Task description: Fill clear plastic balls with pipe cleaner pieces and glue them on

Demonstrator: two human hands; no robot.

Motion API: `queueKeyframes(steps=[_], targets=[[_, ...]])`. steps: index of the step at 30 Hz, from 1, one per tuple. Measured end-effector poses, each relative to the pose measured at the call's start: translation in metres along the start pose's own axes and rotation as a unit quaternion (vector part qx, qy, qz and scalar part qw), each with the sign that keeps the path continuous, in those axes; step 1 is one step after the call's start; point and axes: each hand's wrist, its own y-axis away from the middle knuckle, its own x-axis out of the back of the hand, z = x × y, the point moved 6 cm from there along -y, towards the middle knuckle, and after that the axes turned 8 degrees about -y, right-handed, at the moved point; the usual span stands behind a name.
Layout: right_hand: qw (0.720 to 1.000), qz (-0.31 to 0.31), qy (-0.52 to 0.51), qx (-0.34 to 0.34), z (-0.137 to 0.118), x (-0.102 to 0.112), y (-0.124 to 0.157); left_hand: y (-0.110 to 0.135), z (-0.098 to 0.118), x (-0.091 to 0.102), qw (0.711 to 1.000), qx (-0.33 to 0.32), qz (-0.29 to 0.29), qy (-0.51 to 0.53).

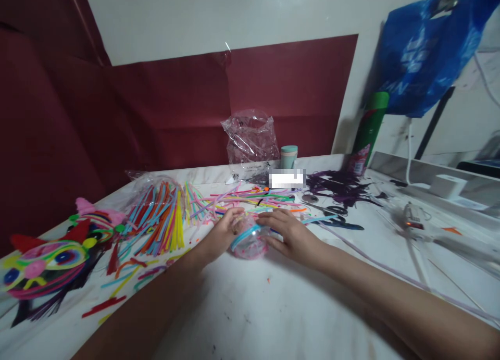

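A clear, rounded plastic piece [250,249] sits low over the white tabletop in front of me, with a light blue pipe cleaner [245,236] across it and pink bits showing through. My left hand [223,235] grips its left edge, fingers curled toward the back. From the right, my right hand [291,235] has its fingers over the top and its thumb near the lower side. Just behind both hands lie loose pipe cleaners [253,197] in many colours. Scissors [332,210] with dark handles rest right of my right hand.
Finished-looking pipe-cleaner animal faces [58,263] lie at the left beside bundled pipe cleaners [160,219]. A glue gun [420,227] stands at the right. Purple strips [336,187], a lidded cup [289,157], a clear bag [252,141] and a green can [371,123] are at the back.
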Motion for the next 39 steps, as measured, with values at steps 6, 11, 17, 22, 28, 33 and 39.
queueKeyframes(steps=[6,11,17,22,28,33,39], targets=[[0.999,0.003,-0.034,-0.040,0.004,0.003,-0.001,0.001,-0.001,-0.001,1.000,-0.011,-0.019,0.021],[0.996,0.022,-0.043,-0.069,0.010,0.008,-0.002,-0.001,-0.007,-0.002,0.999,-0.001,-0.042,0.030],[0.999,0.027,-0.001,-0.018,0.006,0.008,-0.002,-0.002,-0.006,-0.002,0.999,-0.018,-0.037,0.021],[1.000,0.017,0.002,-0.014,0.006,0.006,-0.002,-0.001,-0.004,-0.002,0.999,-0.018,-0.040,0.031],[0.997,0.061,-0.010,-0.038,0.005,0.014,-0.003,0.000,-0.004,-0.002,0.998,-0.006,-0.032,0.056],[0.990,0.129,-0.039,-0.052,-0.007,0.027,-0.002,-0.001,-0.011,0.002,0.987,0.039,0.017,0.152],[0.963,0.007,-0.065,-0.260,0.026,-0.001,0.006,-0.001,-0.017,0.002,0.975,0.087,0.030,0.204]])
